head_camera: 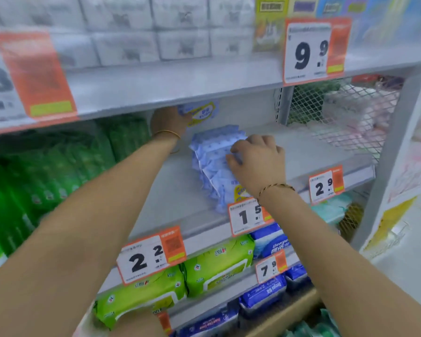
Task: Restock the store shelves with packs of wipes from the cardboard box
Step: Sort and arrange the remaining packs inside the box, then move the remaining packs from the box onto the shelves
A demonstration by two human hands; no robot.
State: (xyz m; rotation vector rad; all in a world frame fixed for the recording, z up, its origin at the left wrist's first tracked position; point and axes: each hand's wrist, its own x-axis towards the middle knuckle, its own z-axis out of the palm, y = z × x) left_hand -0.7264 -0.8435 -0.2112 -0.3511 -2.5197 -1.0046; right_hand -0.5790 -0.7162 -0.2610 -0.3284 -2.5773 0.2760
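Several light blue packs of wipes [212, 164] stand in a leaning row on the grey middle shelf [175, 190]. My right hand [257, 161] rests on the row's right side, fingers curled over the pack tops. My left hand [168, 121] reaches deep under the upper shelf and holds another light blue pack [199, 111] up near the back. The cardboard box shows only as a brown edge [294, 312] at the bottom.
Green packs [46, 176] fill the shelf's left part. A wire mesh divider [338, 113] bounds the right. Price tags [248, 215] hang on the shelf lip. Lime green wipes [216, 266] and blue packs [263, 295] lie on lower shelves. White packs [131, 27] sit above.
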